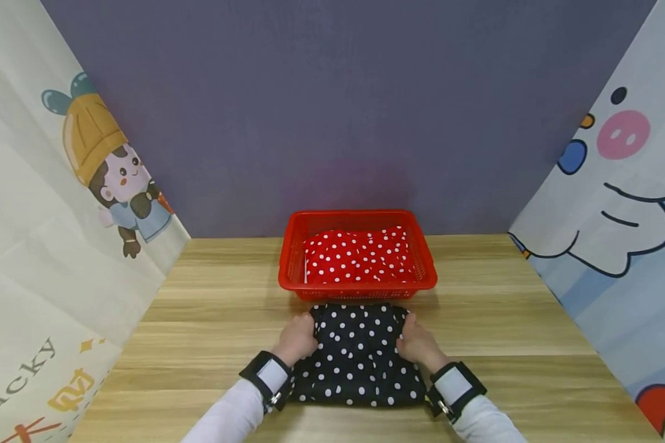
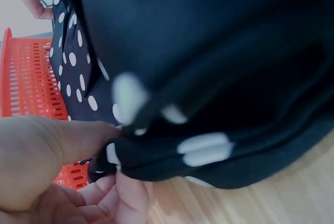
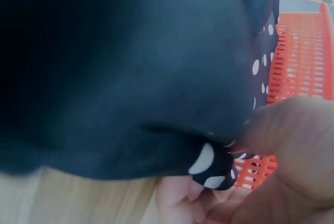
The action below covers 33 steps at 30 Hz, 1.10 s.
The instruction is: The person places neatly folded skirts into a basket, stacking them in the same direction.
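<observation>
- In both wrist views the black dotted cloth (image 2: 219, 51) is so close to the camera that it is blurred and fills most of the picture.
- The fingertips of both hands are hidden under the cloth's edges in the head view.
- The red basket (image 1: 290, 258) hides the lower part of the red dotted cloth (image 1: 357, 255).
- The forearms are cut off by the bottom edge.
- The bench (image 1: 532, 344) is cut off at the bottom.

The left curtain (image 1: 44, 344) reads "ucky", cut off.
</observation>
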Motion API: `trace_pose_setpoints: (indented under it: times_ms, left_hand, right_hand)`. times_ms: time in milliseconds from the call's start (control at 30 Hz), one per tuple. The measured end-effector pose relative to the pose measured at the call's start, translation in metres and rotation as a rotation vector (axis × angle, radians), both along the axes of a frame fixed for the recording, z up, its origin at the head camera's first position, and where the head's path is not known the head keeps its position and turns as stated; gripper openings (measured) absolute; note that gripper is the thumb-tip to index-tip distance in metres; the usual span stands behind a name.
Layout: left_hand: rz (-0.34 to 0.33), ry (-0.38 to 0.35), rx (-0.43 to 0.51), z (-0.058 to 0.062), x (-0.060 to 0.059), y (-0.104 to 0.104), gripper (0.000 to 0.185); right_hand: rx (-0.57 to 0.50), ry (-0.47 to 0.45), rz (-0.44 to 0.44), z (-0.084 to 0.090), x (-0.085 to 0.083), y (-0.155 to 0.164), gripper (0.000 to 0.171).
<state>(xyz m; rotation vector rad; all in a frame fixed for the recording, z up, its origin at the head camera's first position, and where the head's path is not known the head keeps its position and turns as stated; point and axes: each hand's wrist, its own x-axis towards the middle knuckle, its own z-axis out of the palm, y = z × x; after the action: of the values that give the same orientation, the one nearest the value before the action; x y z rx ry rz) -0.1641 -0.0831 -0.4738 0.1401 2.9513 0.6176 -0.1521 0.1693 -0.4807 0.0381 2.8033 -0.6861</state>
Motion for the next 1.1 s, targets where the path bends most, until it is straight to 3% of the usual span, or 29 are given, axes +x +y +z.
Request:
trace_pose_setpoints:
  times_ms: [233, 567, 733, 933, 1100]
  left_hand:
    - [-0.035, 0.063, 0.021, -0.001, 0.001, -0.006, 0.030]
    - [-0.009, 0.109, 0.092, 0.008, 0.016, -0.011, 0.024]
    - [0.021, 0.095, 0.117, 0.016, 0.027, -0.011, 0.026]
    - [0.027, 0.163, 0.109, 0.019, 0.035, -0.012, 0.026]
    - [0.045, 0.162, 0.125, 0.025, 0.039, -0.010, 0.027]
  right_hand:
    - [-0.049, 0.081, -0.002, 0.001, 0.003, 0.002, 0.046]
    - [-0.146, 0.226, -0.015, -0.001, 0.019, 0.007, 0.047]
    - [-0.146, 0.293, -0.015, 0.000, 0.026, 0.008, 0.049]
    - [-0.132, 0.353, -0.014, 0.005, 0.034, 0.009, 0.050]
    - [-0.109, 0.378, -0.034, 0.011, 0.036, 0.009, 0.051]
